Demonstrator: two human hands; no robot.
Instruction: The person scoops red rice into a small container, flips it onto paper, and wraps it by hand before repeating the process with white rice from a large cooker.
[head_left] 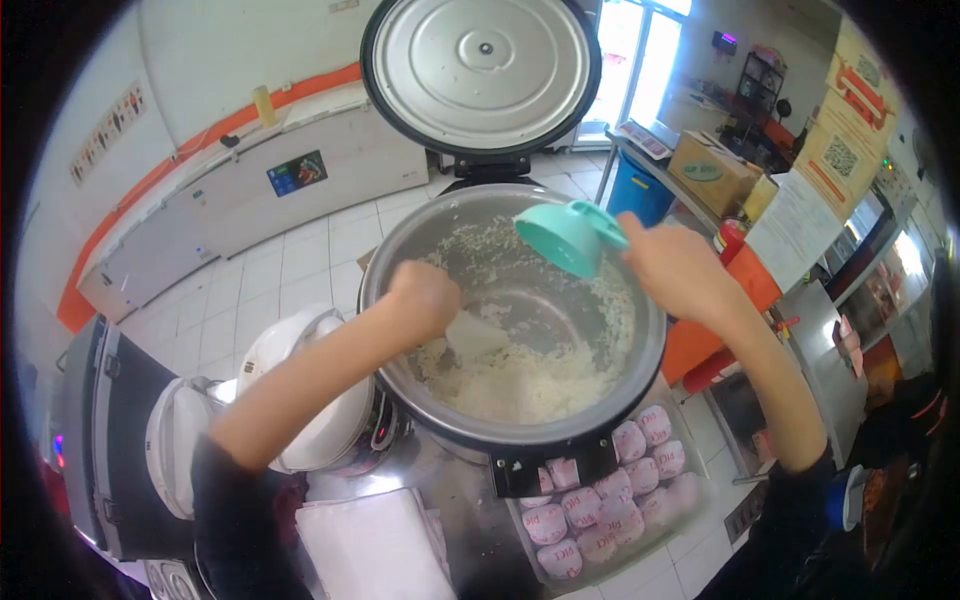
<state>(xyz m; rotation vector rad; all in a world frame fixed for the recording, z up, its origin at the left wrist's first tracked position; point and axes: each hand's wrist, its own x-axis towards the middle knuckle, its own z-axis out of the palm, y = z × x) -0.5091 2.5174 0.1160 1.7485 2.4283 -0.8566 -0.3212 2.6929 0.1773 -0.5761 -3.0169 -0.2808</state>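
- In the head view, the rice (540, 390) is seen below both hands and on the person's side of them, spread over the floor of the pot (520, 434); the left hand (422, 297) is set nearer to it.
- The long axis of the white paddle (473, 335) is sloped down and rightward from the left hand, its far end lost in blur at the rice.
- The left hand is closed in a fist round what is judged to be the paddle's handle, hidden by the fingers; the forearm is angled in from the lower left.
- The green cup (560, 240) is held tilted above the pot, leftward of the right hand (672, 265); its handle is gripped by curled fingers, the forearm being brought in from the lower right; no contact between cup and rice is seen.
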